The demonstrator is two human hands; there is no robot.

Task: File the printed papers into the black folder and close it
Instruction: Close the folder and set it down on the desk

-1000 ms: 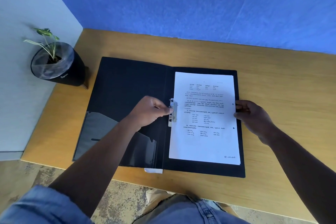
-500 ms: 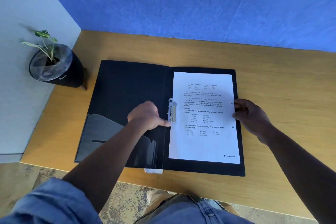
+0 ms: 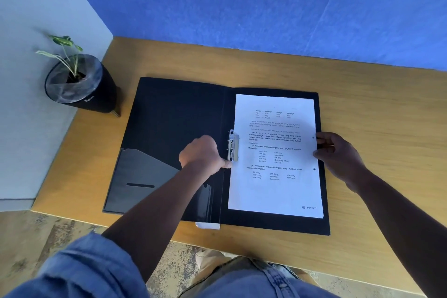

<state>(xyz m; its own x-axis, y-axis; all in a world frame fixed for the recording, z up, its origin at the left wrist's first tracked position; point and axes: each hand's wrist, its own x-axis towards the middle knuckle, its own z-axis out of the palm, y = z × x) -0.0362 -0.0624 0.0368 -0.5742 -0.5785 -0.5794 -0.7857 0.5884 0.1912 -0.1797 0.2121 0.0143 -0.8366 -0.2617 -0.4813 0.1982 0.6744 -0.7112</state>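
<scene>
The black folder (image 3: 174,113) lies open flat on the wooden desk. A stack of printed papers (image 3: 275,191) rests on its right half, its left edge under the metal clip (image 3: 233,145) at the spine. My left hand (image 3: 202,155) is curled, with a fingertip pressed at the clip's lower end. My right hand (image 3: 337,152) lies on the papers' right edge, fingers spread flat, holding them down. A grey pocket (image 3: 142,176) sits on the folder's left inside cover.
A small plant in a black pot (image 3: 82,84) stands at the desk's far left corner against the wall. A blue partition (image 3: 266,7) runs behind the desk (image 3: 375,109). A white tab (image 3: 208,225) pokes out below the folder's spine.
My left hand slid from the clip's middle down to its lower end, and the fingers curled in. The right hand stayed on the papers' edge.
</scene>
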